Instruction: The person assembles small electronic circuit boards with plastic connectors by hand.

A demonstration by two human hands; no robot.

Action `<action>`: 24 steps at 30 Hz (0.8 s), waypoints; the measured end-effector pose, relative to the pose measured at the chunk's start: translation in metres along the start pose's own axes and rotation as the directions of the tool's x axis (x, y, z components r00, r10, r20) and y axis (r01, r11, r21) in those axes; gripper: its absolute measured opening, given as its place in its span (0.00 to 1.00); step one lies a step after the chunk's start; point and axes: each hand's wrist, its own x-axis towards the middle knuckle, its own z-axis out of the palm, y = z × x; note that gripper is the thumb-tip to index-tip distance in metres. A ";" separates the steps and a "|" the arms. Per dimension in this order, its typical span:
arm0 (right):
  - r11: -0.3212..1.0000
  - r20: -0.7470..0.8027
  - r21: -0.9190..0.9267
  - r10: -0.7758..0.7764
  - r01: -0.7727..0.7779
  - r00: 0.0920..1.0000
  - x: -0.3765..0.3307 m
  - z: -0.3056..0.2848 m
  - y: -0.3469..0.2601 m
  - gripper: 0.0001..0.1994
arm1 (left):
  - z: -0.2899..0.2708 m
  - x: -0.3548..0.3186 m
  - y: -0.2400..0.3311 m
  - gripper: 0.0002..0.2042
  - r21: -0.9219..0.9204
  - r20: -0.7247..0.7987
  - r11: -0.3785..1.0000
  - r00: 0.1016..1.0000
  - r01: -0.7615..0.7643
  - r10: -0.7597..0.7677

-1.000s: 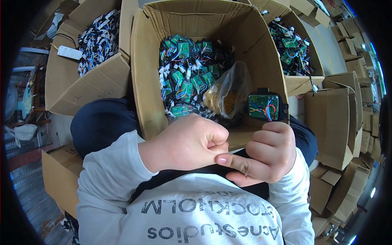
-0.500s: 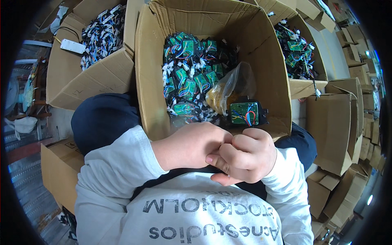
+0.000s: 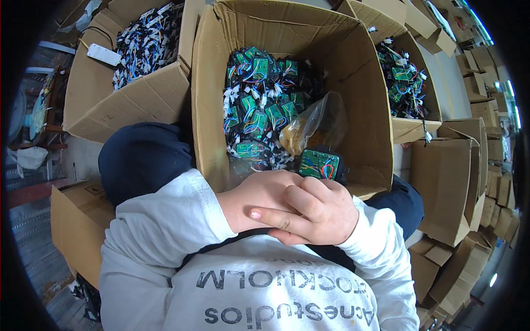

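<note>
A large open cardboard box (image 3: pixel 353 99) stands between the person's knees, its near rim just above both hands and its flaps spread outward. Inside, a heap of green circuit boards with coloured wires (image 3: pixel 256 110) fills the left and rear floor, while a crumpled clear plastic bag (image 3: pixel 314 124) of yellow pieces lies toward the right wall, leaving bare cardboard there. Two more open boxes flank it: one at upper left (image 3: pixel 110 105) with black and white wired parts, one at right (image 3: pixel 411 129) with more green boards. Stacked empty cartons (image 3: pixel 447 182) crowd the right edge. The right hand (image 3: pixel 317 212) lies over the left hand (image 3: pixel 256 204), fingers curled, and holds a small green circuit board in a black housing (image 3: pixel 320 164) at the box's near rim. Whether the left hand's grip is closed on anything cannot be told; the right hand covers it.
</note>
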 end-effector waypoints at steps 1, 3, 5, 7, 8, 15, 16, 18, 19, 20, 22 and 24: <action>1.000 -0.036 -0.006 0.014 -0.014 0.999 -0.002 0.003 0.000 0.25 | -0.002 -0.001 0.009 0.11 0.249 -0.047 0.950 0.978 -0.188 0.205; 1.000 -0.070 -0.012 0.022 -0.022 0.997 -0.002 0.003 0.001 0.25 | -0.008 0.000 0.025 0.11 0.487 -0.045 0.805 0.911 -0.339 0.411; 0.999 -0.070 -0.027 0.034 -0.036 0.997 0.000 -0.003 0.002 0.26 | -0.017 0.002 0.045 0.10 0.487 0.120 0.866 0.991 -0.112 0.061; 0.997 -0.073 -0.050 0.047 -0.051 0.996 -0.004 -0.011 0.006 0.26 | -0.023 0.001 0.074 0.10 0.490 0.048 0.872 0.998 0.012 -0.040; 0.995 -0.079 -0.071 0.063 -0.069 0.995 -0.004 -0.012 0.007 0.27 | -0.025 0.000 0.082 0.10 0.483 -0.023 0.864 0.989 0.138 -0.145; 0.980 -0.039 -0.135 0.141 -0.145 0.989 -0.008 -0.015 0.022 0.18 | -0.039 -0.011 0.105 0.17 0.353 0.054 0.933 0.994 0.067 -0.092; 0.992 -0.041 -0.074 0.103 -0.106 0.994 -0.011 -0.014 0.030 0.18 | -0.039 -0.014 0.107 0.17 0.352 0.057 0.934 0.994 0.064 -0.090; 0.998 -0.045 0.020 0.056 -0.055 0.997 -0.010 -0.020 0.031 0.21 | -0.039 -0.020 0.107 0.19 0.265 0.012 0.962 0.998 -0.058 0.057; 0.992 -0.078 0.108 0.067 -0.058 0.995 -0.011 -0.022 0.031 0.23 | -0.040 -0.019 0.104 0.20 0.265 -0.022 0.962 0.997 -0.067 0.076; 0.979 -0.110 0.195 0.081 -0.058 0.991 -0.011 -0.023 0.031 0.25 | -0.042 -0.017 0.103 0.20 0.260 -0.024 0.963 0.997 -0.068 0.077; 0.946 -0.070 0.279 0.189 -0.163 0.980 -0.010 -0.036 0.024 0.32 | -0.045 -0.015 0.101 0.21 0.296 -0.065 0.953 0.994 -0.061 0.084; 0.846 -0.215 0.516 0.279 -0.133 0.936 -0.017 -0.025 0.022 0.33 | -0.045 -0.016 0.100 0.21 0.268 -0.058 0.959 0.992 -0.096 0.115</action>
